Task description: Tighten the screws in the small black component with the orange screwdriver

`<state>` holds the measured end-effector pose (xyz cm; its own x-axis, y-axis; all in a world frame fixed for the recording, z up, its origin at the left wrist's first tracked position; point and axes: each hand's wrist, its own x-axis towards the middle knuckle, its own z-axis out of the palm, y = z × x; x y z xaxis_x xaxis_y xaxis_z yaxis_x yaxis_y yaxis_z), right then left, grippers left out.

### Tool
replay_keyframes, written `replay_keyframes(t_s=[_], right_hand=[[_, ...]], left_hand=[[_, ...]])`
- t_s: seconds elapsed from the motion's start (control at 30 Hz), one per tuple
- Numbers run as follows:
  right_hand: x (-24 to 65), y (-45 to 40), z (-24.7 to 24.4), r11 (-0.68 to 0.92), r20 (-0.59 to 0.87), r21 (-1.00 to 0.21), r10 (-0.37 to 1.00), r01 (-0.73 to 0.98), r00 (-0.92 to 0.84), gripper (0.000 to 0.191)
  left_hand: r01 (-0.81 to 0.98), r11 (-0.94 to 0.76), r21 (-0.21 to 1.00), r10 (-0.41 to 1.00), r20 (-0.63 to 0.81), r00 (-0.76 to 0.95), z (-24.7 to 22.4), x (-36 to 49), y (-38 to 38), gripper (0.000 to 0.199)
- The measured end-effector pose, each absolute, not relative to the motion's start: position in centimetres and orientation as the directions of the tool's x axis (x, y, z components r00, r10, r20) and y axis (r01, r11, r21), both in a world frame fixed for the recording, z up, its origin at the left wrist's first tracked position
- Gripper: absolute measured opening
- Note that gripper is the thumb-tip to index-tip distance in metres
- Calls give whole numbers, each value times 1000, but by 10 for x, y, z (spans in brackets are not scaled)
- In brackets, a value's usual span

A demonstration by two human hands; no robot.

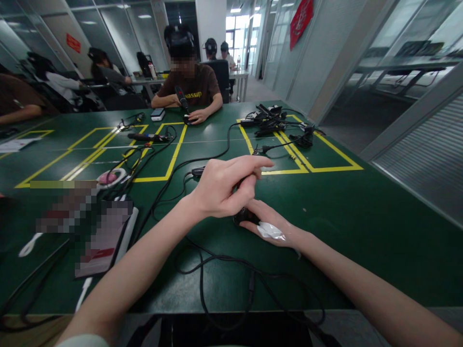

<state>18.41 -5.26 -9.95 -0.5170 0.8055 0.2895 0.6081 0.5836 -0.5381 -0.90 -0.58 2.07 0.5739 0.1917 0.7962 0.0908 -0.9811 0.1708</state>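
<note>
Spanning the foreground, the green counter [354, 226] stretches toward a seated co-worker [203, 79]. From the lower left, the left hand [224, 185] arches over the right hand [266, 214], left index finger extended rightward; whether it grips anything cannot be told. The right fingers grasp a black device [241, 217] over mid-counter, too hidden to show its long axis or direction. White tape [270, 231] clings to the right hand.

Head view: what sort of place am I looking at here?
Probably an office or shared workroom: glass partitions stand around it, a person sits across the green table, and yellow tape marks rectangles on the tabletop.
</note>
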Motion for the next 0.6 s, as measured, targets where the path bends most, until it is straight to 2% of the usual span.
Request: replay_keyframes(t_s=[0.1, 0.27, 0.4, 0.47, 0.6], right_hand=[[184, -53, -98, 579, 278, -544, 807, 608, -521, 25], [183, -53, -99, 573, 265, -532, 812, 623, -521, 25], [183, -53, -100, 569, 260, -521, 816, 636, -517, 26], [183, -53, -99, 572, 263, -524, 813, 631, -519, 25], [182, -53, -98, 577, 272, -528, 810, 623, -520, 24]], left_hand=[[112, -976, 187, 217, 806, 550, 20, -8, -6, 32], [136, -976, 167, 214, 830, 515, 20, -6, -6, 14], [150, -979, 139, 197, 835, 514, 21, -6, -6, 9], [140, -980, 145, 197, 833, 517, 21, -7, -5, 11], [79, -984, 160, 177, 813, 555, 21, -9, -5, 28]])
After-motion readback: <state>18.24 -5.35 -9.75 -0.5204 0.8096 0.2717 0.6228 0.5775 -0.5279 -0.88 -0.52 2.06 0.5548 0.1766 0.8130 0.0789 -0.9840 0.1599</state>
